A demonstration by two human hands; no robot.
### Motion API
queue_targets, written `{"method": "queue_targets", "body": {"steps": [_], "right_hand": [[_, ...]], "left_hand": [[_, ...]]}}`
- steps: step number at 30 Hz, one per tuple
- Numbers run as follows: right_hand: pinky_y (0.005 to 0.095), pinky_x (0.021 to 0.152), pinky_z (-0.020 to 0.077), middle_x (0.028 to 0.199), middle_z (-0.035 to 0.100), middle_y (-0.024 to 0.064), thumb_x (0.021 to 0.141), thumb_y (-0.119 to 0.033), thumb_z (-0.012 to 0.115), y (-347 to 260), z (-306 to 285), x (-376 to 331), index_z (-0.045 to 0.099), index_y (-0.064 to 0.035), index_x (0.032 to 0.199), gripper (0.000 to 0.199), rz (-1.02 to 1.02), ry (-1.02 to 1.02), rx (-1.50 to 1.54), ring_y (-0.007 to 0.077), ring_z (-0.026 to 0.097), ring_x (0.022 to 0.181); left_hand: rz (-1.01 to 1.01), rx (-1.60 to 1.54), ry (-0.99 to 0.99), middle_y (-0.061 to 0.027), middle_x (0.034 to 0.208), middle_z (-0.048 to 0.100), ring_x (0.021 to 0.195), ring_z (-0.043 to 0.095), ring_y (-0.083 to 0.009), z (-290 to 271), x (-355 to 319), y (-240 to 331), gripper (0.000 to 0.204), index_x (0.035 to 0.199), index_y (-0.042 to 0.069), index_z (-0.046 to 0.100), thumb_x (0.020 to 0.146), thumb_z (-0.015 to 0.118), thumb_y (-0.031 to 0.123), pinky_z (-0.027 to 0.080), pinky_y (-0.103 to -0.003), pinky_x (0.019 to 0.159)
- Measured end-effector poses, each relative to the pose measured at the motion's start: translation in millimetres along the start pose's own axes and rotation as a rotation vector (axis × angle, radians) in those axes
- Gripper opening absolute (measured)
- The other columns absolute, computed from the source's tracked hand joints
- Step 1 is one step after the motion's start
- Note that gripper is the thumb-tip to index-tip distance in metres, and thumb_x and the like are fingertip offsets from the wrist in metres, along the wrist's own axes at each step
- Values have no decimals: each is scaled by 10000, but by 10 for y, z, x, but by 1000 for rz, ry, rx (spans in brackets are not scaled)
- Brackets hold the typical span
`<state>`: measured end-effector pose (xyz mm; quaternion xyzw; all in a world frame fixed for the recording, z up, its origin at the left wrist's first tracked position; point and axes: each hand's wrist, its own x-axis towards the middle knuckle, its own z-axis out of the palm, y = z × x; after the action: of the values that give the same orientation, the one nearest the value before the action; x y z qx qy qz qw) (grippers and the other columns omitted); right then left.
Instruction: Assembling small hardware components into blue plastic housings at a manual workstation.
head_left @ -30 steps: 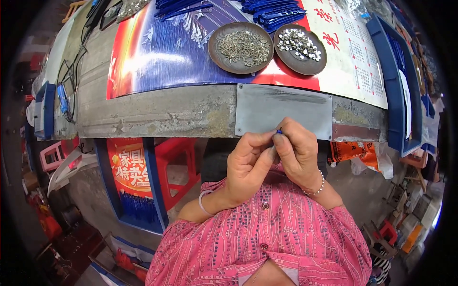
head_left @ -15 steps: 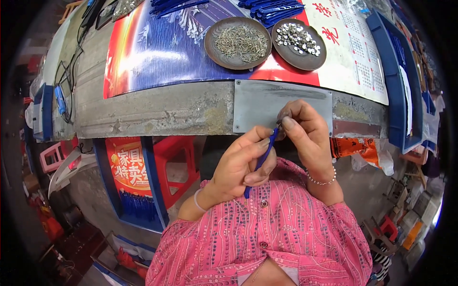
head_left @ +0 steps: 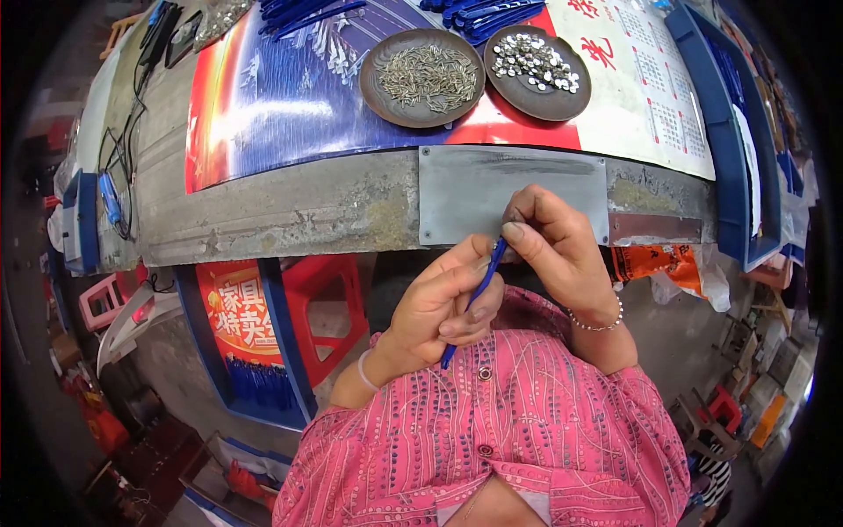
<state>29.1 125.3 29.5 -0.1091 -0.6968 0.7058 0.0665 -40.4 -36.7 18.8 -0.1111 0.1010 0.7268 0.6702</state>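
Note:
A slim blue plastic handle-like piece (head_left: 483, 288) slants across my left hand (head_left: 450, 303), whose fingers are closed round it. Its lower end sticks out below the fingers, in front of my pink patterned shirt. At the upper end, my right hand (head_left: 555, 250) has thumb and forefinger pinched together right against the tip. Whatever lies between those fingertips is too small and covered to make out. Both hands are just in front of the bench edge, by a grey metal plate (head_left: 509, 198) fixed there.
On the bench, one brown dish (head_left: 373, 92) holds small metal pins and another (head_left: 571, 107) small round silvery pieces. Blue pieces (head_left: 496, 19) are piled behind them. Blue trays (head_left: 733, 167) stand at right and lower left (head_left: 299, 351), near a red stool (head_left: 327, 307).
My right fingertips have come slightly left and down onto the blue piece's upper tip. The left hand keeps its hold. The whole view has shifted slightly.

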Motion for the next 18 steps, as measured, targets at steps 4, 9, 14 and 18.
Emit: {"method": "queue_targets", "body": {"steps": [4, 9, 14, 18], "right_hand": [[204, 618, 413, 770, 485, 21, 888, -58, 511, 11, 48, -19, 468, 9, 852, 87, 66, 127, 251, 73, 468, 682], [214, 565, 414, 752, 494, 32, 838, -37, 542, 56, 153, -116, 468, 0, 830, 83, -40, 80, -6, 87, 489, 622], [277, 446, 376, 562, 443, 54, 838, -153, 604, -50, 159, -65, 459, 3, 718, 244, -153, 115, -142, 135, 489, 483], [320, 440, 383, 521, 477, 117, 884, -211, 558, -118, 69, -130, 472, 8, 653, 329, 36, 11, 45, 247, 513, 447]], "left_hand": [[283, 431, 163, -66, 615, 489, 372, 317, -40, 141, 37, -50, 232, 1172, 94, 438, 947, 432, 150, 260, -168, 357], [593, 773, 240, -61, 673, 542, 493, 381, -27, 79, 58, -147, 241, 1153, 58, 447, 920, 492, 99, 292, -154, 437], [753, 834, 175, -19, 761, 547, 568, 408, -19, 32, 78, -296, 208, 1141, 16, 501, 943, 454, 60, 330, -159, 506], [740, 849, 201, -18, 770, 548, 576, 421, -29, 111, 105, -321, 198, 1126, 12, 493, 938, 460, 63, 329, -160, 510]]}}
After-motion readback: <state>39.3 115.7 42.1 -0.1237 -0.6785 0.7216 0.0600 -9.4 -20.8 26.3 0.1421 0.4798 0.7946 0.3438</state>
